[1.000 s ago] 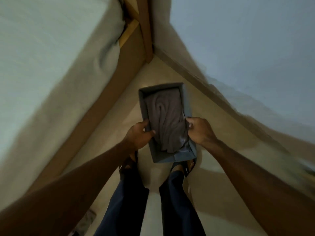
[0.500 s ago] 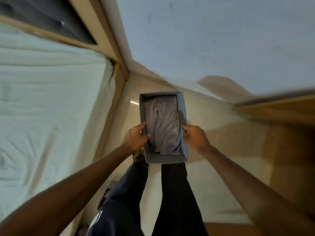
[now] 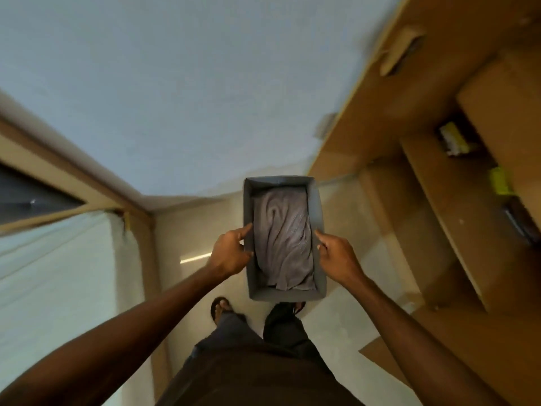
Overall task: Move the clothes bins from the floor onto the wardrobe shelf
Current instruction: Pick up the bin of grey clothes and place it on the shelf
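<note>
Held above the pale floor [image 3: 336, 326], the grey rectangular fabric bin [image 3: 319, 212] carries a crumpled grey-mauve cloth [image 3: 282, 238]; the left hand [image 3: 229, 253] and right hand [image 3: 336, 256] each clasp a long side wall. Beyond on the right the brown wooden wardrobe [image 3: 439, 186] stands open, its shelves well apart from the bin, bare floor between.

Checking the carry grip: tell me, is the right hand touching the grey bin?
Touching. The head view shows the right hand pressed on the grey bin's right wall.

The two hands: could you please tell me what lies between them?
In the head view, the grey bin with a folded grey cloth inside lies between the left hand and right hand, which grip its long sides.
</note>
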